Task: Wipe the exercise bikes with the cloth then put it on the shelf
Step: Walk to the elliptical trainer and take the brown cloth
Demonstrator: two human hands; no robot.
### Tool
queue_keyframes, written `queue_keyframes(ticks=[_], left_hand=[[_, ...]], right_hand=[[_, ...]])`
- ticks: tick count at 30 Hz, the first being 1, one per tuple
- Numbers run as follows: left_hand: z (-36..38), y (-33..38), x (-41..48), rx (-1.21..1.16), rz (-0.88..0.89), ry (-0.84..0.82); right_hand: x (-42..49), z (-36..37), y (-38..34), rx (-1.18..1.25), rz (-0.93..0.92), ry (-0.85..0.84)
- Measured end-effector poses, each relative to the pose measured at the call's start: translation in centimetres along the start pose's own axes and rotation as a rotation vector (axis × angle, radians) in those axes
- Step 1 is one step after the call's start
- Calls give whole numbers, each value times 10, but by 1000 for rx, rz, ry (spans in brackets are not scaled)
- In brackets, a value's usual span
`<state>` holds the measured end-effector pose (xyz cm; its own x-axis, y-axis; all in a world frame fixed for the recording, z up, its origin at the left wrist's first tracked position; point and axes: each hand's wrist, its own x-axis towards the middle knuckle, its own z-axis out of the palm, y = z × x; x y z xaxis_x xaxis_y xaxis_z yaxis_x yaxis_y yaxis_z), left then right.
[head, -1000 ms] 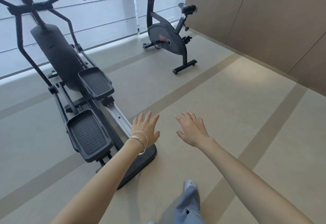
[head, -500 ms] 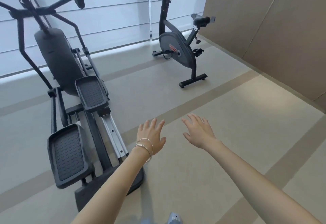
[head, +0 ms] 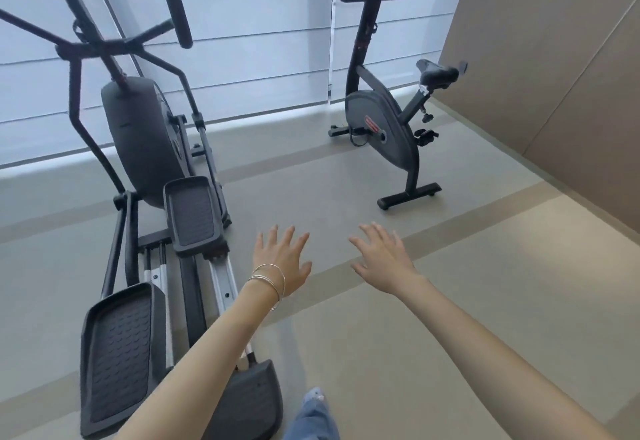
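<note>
My left hand [head: 282, 261], with thin bangles on the wrist, and my right hand [head: 382, 259] are both stretched out in front of me, palms down, fingers spread, holding nothing. A dark upright exercise bike [head: 388, 128] with a black saddle stands at the back right by the window. A black elliptical trainer [head: 149, 148] with two ribbed foot plates stands at the left, close beside my left arm. No cloth and no shelf are in view.
Grey floor with beige stripes [head: 450, 301] spreads between the machines. White window blinds [head: 259, 41] fill the back. A tan panelled wall [head: 561, 76] runs along the right. My leg in blue jeans [head: 313, 419] shows at the bottom.
The view has tilted up and shifted closer to the machines, so the bike's handlebars and console now show. Both hands stay outstretched and empty.
</note>
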<state>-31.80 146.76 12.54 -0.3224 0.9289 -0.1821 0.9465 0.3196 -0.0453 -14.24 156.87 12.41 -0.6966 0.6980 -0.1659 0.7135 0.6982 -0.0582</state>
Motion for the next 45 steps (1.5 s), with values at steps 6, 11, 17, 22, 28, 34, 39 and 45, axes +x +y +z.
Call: queue_keyframes(ticks=[6, 11, 17, 22, 28, 34, 39, 45], left_hand=[[-54, -39, 86, -16, -35, 80], [-73, -74, 127, -29, -113, 88], [-79, -109, 183, -11, -208, 63], [-99, -123, 242, -8, -270, 91], [-147, -145, 330, 19, -363, 223], [-185, -174, 377, 50, -424, 303], [-212, -216, 406, 90, -476, 341], [-258, -273, 433, 143, -476, 438]], right_hand=[[99, -56, 6, -32, -65, 80], [171, -81, -1, -34, -157, 74], [256, -100, 2, -46, -263, 97], [329, -118, 17, -58, -325, 118], [440, -172, 38, -120, -434, 184], [518, -214, 29, -132, -551, 251], [566, -247, 4, -106, -637, 348], [614, -299, -43, -33, -702, 531]])
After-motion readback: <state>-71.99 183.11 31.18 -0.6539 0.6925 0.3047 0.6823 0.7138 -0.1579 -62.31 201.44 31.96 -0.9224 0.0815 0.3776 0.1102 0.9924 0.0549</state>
